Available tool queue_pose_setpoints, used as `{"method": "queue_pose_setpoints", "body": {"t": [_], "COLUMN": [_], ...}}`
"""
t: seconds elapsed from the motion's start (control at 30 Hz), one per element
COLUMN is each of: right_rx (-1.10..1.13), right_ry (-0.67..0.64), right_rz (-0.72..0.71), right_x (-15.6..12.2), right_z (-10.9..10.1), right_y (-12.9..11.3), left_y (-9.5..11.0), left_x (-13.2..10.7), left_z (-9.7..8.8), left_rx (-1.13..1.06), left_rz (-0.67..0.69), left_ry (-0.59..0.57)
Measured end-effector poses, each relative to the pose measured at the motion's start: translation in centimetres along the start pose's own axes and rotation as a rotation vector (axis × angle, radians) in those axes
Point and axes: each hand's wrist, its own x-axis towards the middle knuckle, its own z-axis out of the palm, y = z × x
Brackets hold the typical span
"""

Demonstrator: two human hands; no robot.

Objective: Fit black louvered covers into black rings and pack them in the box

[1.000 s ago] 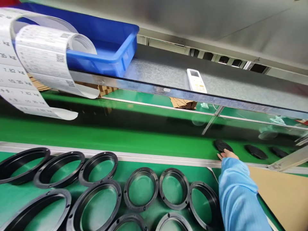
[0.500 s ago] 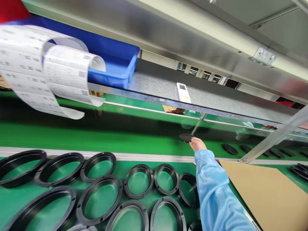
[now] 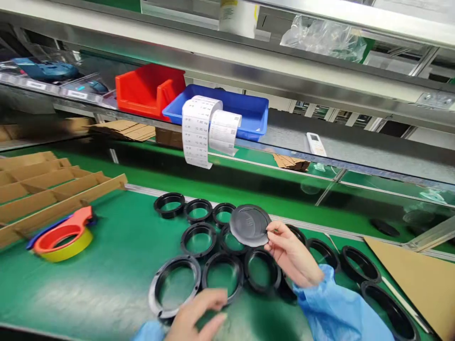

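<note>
My right hand [image 3: 292, 253] holds a round dark grey disc [image 3: 250, 225] by its right edge, lifted over the cluster of black plastic rings [image 3: 199, 238] on the green mat [image 3: 117, 265]. My left hand [image 3: 197, 316] is low at the front, its fingers touching the near edge of a large black ring [image 3: 175, 286]. Both arms wear light blue sleeves.
A tape dispenser [image 3: 66, 232] and a cardboard divider grid [image 3: 46, 187] sit at the left. A cardboard sheet [image 3: 423, 279] lies at the right. Behind runs a green conveyor [image 3: 249, 192] with another disc [image 3: 386, 227]. The shelf holds a red bin [image 3: 147, 90], a blue tray [image 3: 245, 109], label strips [image 3: 199, 130] and a remote [image 3: 315, 143].
My right hand drew back from the conveyor with a dark disc and now holds it over the rings. My left hand has come into view. The camera has swung left and back.
</note>
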Motion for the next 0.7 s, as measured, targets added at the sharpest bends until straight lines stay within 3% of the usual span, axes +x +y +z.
{"method": "queue_pose_setpoints", "body": {"t": [0.03, 0.1, 0.2, 0.3, 0.37, 0.43, 0.47, 0.57, 0.6, 0.7], "right_rx": [0.053, 0.159, 0.313, 0.382, 0.277, 0.012, -0.171, -0.757, -0.903, -1.122], "right_ry": [0.003, 0.011, -0.049, -0.307, -0.510, -0.556, -0.498, -0.178, -0.104, -0.076], "right_rz": [0.040, 0.113, 0.247, 0.376, 0.391, 0.264, 0.118, -0.448, -0.574, -0.652], "right_x": [-1.2, -3.5, -6.6, -8.8, -9.4, -9.2, -8.9, -7.6, -7.2, -6.4], "right_z": [1.7, 4.9, 8.9, 11.0, 11.2, 10.7, 10.2, 8.4, 7.9, 6.6], "right_y": [1.5, 4.5, 8.6, 11.1, 11.4, 10.9, 10.5, 9.6, 9.6, 10.3], "left_y": [0.1, 0.6, 1.9, 3.3, 3.8, 3.8, 3.7, 3.6, 3.6, 4.0], "left_x": [0.5, 1.5, 2.4, 2.4, 2.1, 1.7, 1.5, 0.6, 0.3, -0.3], "left_z": [0.4, 0.5, -1.3, -4.3, -5.8, -6.5, -6.5, -6.1, -5.9, -5.2], "left_rx": [-0.130, -0.602, -1.060, -1.309, -1.428, -1.499, -1.522, -1.578, -1.595, -1.637], "left_rz": [-0.086, -0.239, -0.389, -0.604, -0.705, -0.744, -0.764, -0.848, -0.874, -0.920], "left_ry": [0.045, 0.185, 0.231, 0.133, 0.120, 0.144, 0.142, 0.082, 0.065, 0.041]}}
